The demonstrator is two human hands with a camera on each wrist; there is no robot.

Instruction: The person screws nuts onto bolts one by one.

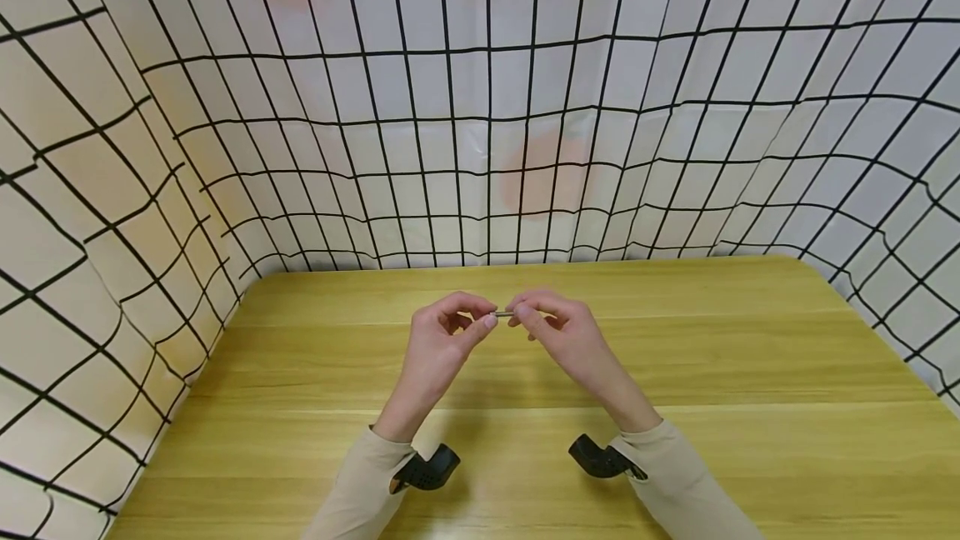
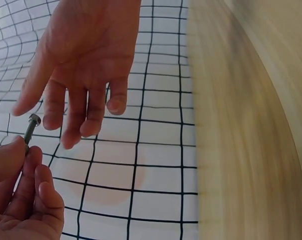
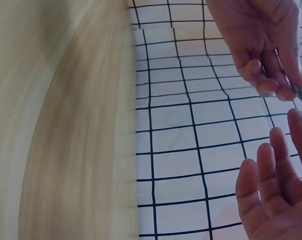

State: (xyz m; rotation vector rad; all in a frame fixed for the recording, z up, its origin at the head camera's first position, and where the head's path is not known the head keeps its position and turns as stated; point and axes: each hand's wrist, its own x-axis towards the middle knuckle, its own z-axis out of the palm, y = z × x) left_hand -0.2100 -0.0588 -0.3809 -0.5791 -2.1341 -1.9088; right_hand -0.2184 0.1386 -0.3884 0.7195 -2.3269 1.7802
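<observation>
A small metal bolt (image 1: 504, 314) is held sideways above the table, between the two hands. My left hand (image 1: 441, 342) pinches one end of it between thumb and fingertips. The wider head of the bolt (image 2: 34, 119) points away from those fingers in the left wrist view, toward the other hand. My right hand (image 1: 572, 340) hovers at that end, its thumb and fingertips right by the head. In the right wrist view the fingers of the right hand (image 3: 276, 195) are spread and loosely bent, not closed round the bolt.
The wooden table (image 1: 337, 373) spreads beneath both hands. Behind it and along its sides hangs a white cloth with a black grid (image 1: 465, 140). Black wrist cameras (image 1: 431, 469) stick out from beige sleeves (image 1: 356, 482).
</observation>
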